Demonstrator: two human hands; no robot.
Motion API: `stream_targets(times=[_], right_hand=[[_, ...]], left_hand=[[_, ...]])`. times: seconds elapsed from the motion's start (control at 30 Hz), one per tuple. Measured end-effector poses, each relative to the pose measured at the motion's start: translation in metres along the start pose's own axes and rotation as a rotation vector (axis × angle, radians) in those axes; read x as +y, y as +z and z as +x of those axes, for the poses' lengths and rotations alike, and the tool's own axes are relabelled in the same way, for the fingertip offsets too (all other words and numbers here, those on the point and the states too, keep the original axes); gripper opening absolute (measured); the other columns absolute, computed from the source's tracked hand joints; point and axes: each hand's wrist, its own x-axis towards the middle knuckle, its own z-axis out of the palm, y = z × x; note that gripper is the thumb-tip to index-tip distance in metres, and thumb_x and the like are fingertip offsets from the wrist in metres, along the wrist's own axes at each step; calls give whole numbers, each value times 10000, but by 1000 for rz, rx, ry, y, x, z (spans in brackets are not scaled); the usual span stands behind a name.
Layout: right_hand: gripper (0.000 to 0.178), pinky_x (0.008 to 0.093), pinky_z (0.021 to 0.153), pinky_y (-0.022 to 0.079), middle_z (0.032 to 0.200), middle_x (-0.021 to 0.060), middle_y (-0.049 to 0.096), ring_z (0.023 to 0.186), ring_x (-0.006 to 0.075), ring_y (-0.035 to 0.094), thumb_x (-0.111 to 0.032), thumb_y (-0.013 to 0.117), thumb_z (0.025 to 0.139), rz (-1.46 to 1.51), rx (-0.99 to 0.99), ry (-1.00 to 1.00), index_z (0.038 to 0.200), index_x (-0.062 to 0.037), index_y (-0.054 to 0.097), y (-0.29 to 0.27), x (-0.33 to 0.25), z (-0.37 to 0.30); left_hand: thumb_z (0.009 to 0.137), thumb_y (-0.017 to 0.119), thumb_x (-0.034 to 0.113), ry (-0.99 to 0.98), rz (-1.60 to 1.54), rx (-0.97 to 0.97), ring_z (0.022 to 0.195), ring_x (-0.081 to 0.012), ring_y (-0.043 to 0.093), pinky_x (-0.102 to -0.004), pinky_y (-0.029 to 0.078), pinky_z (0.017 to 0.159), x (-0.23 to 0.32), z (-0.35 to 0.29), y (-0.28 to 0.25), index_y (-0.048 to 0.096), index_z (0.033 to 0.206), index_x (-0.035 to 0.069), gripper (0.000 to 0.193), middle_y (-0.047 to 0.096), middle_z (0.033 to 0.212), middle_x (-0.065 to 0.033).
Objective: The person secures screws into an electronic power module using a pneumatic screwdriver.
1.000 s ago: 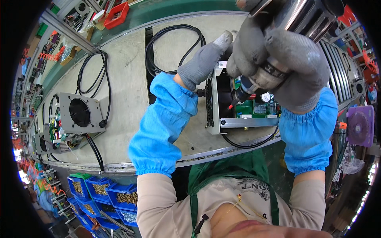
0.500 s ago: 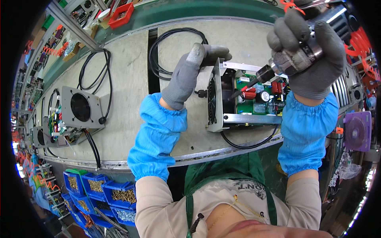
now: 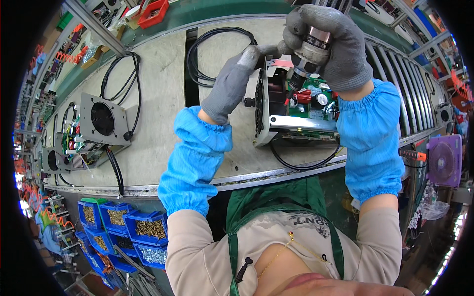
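My right hand, in a grey glove, is wrapped round a power screwdriver. The driver points down into an open metal fan housing, and its red-tipped bit is beside the red components. What the tip touches is hard to tell. A green circuit board lies inside between two silver rails, partly hidden by the driver. My left hand, also gloved, grips the far upper corner of the housing's fan panel, its fingers close to the driver.
Coiled black cable lies behind my left hand. A second fan unit with its cable stands on the bench at left. Blue bins of screws are below the bench edge. Metal rollers and a purple fan are at right.
My right hand has moved left with the screwdriver, which now stands more upright, its bit lower in the housing. The housing has shifted slightly left; my left hand stays at its corner.
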Motion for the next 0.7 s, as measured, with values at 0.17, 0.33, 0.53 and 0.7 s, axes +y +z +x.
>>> stream_targets(times=[0.17,0.33,0.53,0.7], right_hand=[[430,311,568,520,730,127,602,640,246,631,-148,608,767,132,-38,-57,1124,51,476,-7,-1,2],[427,316,574,523,710,119,590,620,238,625,-146,602,771,281,-35,-35,1122,60,471,-5,-17,-5],[327,350,749,395,791,15,449,728,149,445,-233,590,843,305,-257,-372,1096,-48,499,-41,-25,5],[351,352,750,391,785,28,439,707,148,418,-210,622,825,359,-153,-464,1084,-11,491,-38,-35,-3]], left_hand=[[977,297,493,-15,-32,41,1126,-224,534,-357,370,998,0,-4,-2,538,1252,-1,615,577,1217,-140],[942,454,357,90,78,111,1060,-242,562,-340,388,976,27,-19,-5,570,1216,20,450,595,1168,-140],[651,709,207,169,702,33,1180,-338,439,-421,368,998,57,-34,-2,675,1061,105,423,516,1226,-171],[649,772,253,249,603,16,1128,-339,451,-427,388,952,55,-31,10,700,990,82,388,544,1185,-159]])
